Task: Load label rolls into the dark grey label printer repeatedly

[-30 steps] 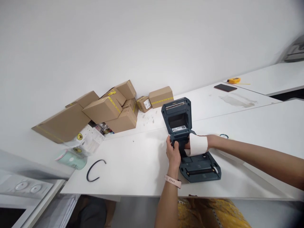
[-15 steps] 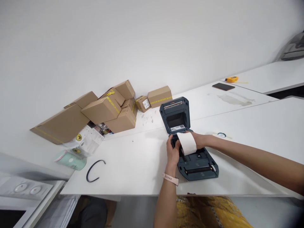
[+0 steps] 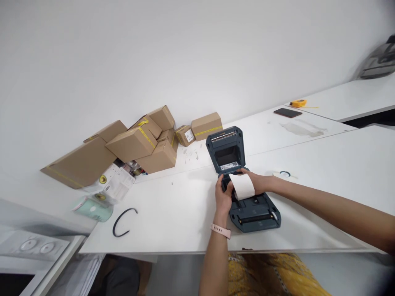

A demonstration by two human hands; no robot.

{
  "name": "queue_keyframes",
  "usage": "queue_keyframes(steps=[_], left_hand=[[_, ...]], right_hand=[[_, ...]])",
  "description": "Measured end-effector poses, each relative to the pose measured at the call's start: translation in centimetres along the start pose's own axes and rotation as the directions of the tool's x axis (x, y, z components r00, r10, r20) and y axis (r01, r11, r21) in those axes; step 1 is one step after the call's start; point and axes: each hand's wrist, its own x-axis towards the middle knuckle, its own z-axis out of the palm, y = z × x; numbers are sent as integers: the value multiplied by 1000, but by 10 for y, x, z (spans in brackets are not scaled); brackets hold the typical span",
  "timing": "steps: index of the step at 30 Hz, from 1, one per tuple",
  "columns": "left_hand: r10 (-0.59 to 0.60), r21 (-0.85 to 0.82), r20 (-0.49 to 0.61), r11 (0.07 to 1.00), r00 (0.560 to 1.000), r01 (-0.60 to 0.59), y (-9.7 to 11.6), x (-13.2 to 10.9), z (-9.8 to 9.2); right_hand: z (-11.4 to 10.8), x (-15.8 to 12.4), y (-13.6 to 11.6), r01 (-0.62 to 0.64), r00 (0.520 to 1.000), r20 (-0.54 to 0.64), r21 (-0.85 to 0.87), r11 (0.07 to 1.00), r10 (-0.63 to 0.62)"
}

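A dark blue-grey label printer (image 3: 259,213) lies on the white table with its lid (image 3: 228,156) raised. Inside it sits a white label roll (image 3: 242,187). My left hand (image 3: 222,196), a pink band on its wrist, grips the printer's left side, fingers outside and thumb inside next to the roll. From the right, my right hand (image 3: 256,181) is closed on the roll's far side; some of its fingers are hidden behind the paper.
Cardboard boxes (image 3: 132,142) are piled against the wall at left. A black headband (image 3: 115,224) and a mint green pack (image 3: 94,209) lie near the left edge. A phone (image 3: 288,112), a yellow tape measure (image 3: 298,103) and a small ring-shaped roll (image 3: 284,174) lie right.
The view has shifted slightly. Both hands keep nearly the same hold on the printer and the label roll.
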Motion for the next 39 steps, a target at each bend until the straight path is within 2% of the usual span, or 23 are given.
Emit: queue_keyframes(steps=[2,4,7,8,9,11,12,13,15,16,17,18,19,21,23,25,28,33,36,39], left_hand=[[-12,55,-4,998,1000,12,5,-3,-2],[12,135,-64,991,998,-3,13,-11,-4],[212,195,-149,964,966,-182,27,-36,-6],[275,165,-121,953,954,-254,32,-47,-7],[290,107,-73,953,954,-282,36,-58,-6],[209,-9,45,978,977,-209,42,-79,-4],[177,-24,72,984,982,-176,43,-88,-2],[162,0,77,987,984,-162,43,-95,0],[241,131,46,961,970,-245,39,-106,5],[326,212,30,922,945,-324,37,-110,8],[420,283,25,867,907,-409,34,-114,10],[508,336,27,807,861,-486,31,-118,11],[580,373,31,749,814,-547,29,-122,12],[669,420,37,664,743,-618,25,-131,12],[715,444,42,612,697,-655,24,-139,11],[742,461,47,578,669,-674,23,-146,9],[750,489,72,548,658,-678,25,-152,6],[754,493,101,529,649,-691,27,-153,6],[757,504,100,521,645,-689,26,-153,6],[755,519,96,519,649,-680,22,-155,7]], right_hand=[[-4,-2,-3,33,999,31,11,999,-34],[-12,-4,-6,57,997,53,20,998,-58],[-31,-9,-16,63,996,54,26,998,-65],[-40,-10,-19,57,997,58,45,997,-59],[-50,-12,-23,39,997,63,81,996,-44],[-73,-14,-30,-33,999,16,195,980,31],[-85,-15,-34,-80,994,-55,259,963,97],[-96,-16,-38,-124,971,-154,316,940,180],[-114,-18,-47,-189,865,-369,391,901,341],[-120,-19,-52,-206,804,-444,418,885,396],[-123,-21,-58,-210,763,-485,439,874,427],[-123,-24,-65,-204,749,-498,454,867,437],[-119,-28,-71,-186,757,-495,463,867,427],[-105,-37,-84,-128,803,-474,455,881,362],[-83,-49,-96,-85,840,-458,420,904,292],[-58,-62,-105,-56,857,-455,384,922,242],[-22,-81,-114,-42,857,-471,337,940,207],[25,-104,-119,-76,798,-569,231,970,198],[38,-109,-122,-90,794,-575,210,973,197],[27,-108,-122,-102,793,-558,275,956,245]])
